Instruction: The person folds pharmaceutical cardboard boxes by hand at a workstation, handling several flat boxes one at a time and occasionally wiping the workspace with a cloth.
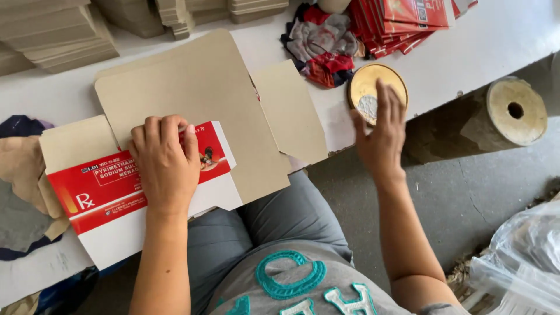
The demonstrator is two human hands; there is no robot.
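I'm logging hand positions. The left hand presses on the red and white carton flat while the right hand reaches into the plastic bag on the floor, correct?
Not quite. The left hand does press on the red and white carton flat, but the head view shows the right hand reaching to the round gold tin on the table edge, not the plastic bag.

- A flattened carton [175, 146] is laid on the bench [496, 41], at its near edge.
- The left hand [166, 166] is pressed flat on the carton's folded panel.
- To the right, a round tin [364, 79] is set by the edge, the right hand [382, 137] held over it.
- Behind the tin, a rag [324, 44] is heaped; carton stacks [52, 35] are ranged far left.
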